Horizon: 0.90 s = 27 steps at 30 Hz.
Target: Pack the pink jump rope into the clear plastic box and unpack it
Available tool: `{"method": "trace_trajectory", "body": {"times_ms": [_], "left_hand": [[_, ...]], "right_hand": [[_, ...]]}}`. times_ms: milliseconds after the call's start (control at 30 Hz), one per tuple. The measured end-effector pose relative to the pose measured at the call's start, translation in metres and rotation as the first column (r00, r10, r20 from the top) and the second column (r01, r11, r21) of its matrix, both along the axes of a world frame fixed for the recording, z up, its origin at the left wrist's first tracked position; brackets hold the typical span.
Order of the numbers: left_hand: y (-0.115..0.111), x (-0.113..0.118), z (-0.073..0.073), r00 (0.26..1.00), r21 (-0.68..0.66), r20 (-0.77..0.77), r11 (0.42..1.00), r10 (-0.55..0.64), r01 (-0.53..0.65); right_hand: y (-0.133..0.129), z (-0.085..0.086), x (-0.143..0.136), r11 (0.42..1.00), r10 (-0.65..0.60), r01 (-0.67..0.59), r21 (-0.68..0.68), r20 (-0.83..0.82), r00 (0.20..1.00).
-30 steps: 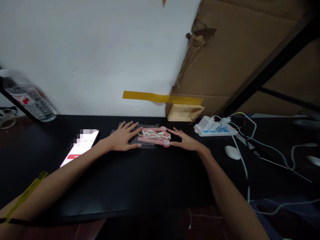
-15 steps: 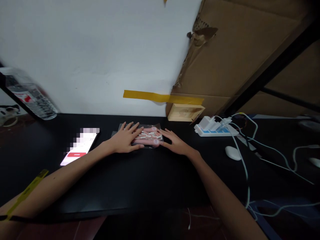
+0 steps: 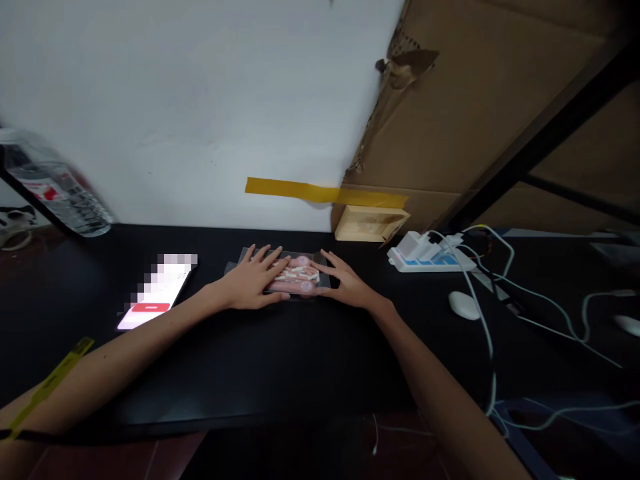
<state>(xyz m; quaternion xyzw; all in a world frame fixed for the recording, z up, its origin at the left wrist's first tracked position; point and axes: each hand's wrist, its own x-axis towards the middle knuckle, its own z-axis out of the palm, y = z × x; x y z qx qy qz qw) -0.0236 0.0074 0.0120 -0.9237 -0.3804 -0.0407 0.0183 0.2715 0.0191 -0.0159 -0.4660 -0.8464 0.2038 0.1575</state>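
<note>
A clear plastic bag (image 3: 324, 280) lies flat on the black table, with pink tube-like pieces (image 3: 300, 287) and small pink-and-white pieces (image 3: 301, 273) inside. My left hand (image 3: 250, 281) rests palm down over the bag's left part, fingers spread, hiding much of that end. At the right end is my right hand (image 3: 349, 283), its fingers apart and touching the clear plastic edge. Neither hand is closed round anything. What exactly the pink pieces are is too small to make out.
Left of the hands lies a lit phone (image 3: 155, 297); a water bottle (image 3: 63, 193) leans farther left. A shallow wooden box (image 3: 371, 223) stands at the wall. On the right are a power strip (image 3: 433, 260), white cables (image 3: 489, 347) and a white mouse (image 3: 464, 305).
The pink contents sit slightly farther left, and more bare plastic shows at the bag's right end. My right fingers have spread wider there. My left hand stays on the bag.
</note>
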Motion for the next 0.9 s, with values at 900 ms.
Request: {"method": "trace_trajectory", "body": {"times_ms": [900], "left_hand": [[0.004, 0.0, -0.003, 0.996, 0.014, 0.066, 0.998, 0.066, -0.067]], "right_hand": [[-0.006, 0.011, 0.004, 0.978, -0.049, 0.083, 0.189, -0.181, 0.982]]}}
